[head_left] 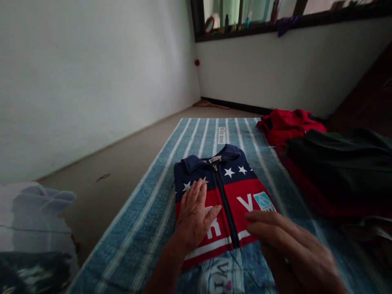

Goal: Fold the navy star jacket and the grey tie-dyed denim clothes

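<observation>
- Between the left edge of the striped cloth (143,183) and the dark garments (343,163) along its right side: a folded jacket (239,188), front upward, its collar (231,152) toward the far edge.
- My left hand (195,218) rests palm down on the jacket's left front, grasping nothing; the fingers lie nearly together and the thumb stands wide toward the zip (228,204).
- My right hand (294,245) reaches over the lower right front, fingers extended. Its thumb is largely hidden, so I cannot tell whether it pinches the fabric or is merely just above it.
- Method, in my judgement: smoothing is best done with a flat palm and light, even pressure, outward from the zip. Steadying one front while working the other should keep the zip straight; pushing hard toward the hem could bunch the layers or skew the collar.
- Near the far right corner: a red garment (294,126), gathered in a heap beyond the dark ones.
- Containers: beside the cloth's left edge, toward the near corner, a pale translucent bag-like item (43,208); its contents cannot be made out. On the window ledge, a small blue bottle (247,22), contents likewise indistinct.
</observation>
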Tool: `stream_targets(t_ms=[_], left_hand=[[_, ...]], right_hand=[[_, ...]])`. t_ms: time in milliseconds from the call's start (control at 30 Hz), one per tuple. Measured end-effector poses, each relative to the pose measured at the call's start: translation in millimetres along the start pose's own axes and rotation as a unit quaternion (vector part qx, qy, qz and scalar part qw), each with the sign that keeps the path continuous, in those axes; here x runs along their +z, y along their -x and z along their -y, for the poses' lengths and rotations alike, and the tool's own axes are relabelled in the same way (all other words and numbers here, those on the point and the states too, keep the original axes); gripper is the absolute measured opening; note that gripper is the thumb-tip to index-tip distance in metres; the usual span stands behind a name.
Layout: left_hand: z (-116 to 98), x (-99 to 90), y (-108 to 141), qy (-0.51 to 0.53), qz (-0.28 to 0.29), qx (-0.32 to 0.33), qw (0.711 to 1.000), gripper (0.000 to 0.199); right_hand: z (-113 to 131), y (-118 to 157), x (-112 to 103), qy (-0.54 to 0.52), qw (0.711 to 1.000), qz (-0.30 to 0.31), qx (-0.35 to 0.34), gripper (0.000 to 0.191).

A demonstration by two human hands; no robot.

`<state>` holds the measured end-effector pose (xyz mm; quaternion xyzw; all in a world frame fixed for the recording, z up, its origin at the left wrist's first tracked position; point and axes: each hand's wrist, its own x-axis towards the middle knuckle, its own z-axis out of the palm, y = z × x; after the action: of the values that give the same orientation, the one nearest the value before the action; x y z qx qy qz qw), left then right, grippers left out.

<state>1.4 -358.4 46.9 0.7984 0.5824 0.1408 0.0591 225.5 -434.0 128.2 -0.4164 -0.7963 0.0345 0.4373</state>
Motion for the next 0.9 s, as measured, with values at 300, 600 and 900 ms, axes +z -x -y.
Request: stream_targets(t_ms=[300,600,900], left_hand=[[5,1.5,-1,-0.013,0.010,0.005,1.000,0.075],[12,8.3,0,-0.025,-0.018,0.033,0.999,0.074],[13,7.1,0,-0.024,-0.016,0.041,0.999,0.073]], right_hand=[[-34,-3,67,0.129,0.984,0.104,0.059,0.037],[-36,-5,102,0.138,0.961,0.219,0.101,0.072],[-33,-6,101,0.138,0.954,0.242,0.113,0.072]])
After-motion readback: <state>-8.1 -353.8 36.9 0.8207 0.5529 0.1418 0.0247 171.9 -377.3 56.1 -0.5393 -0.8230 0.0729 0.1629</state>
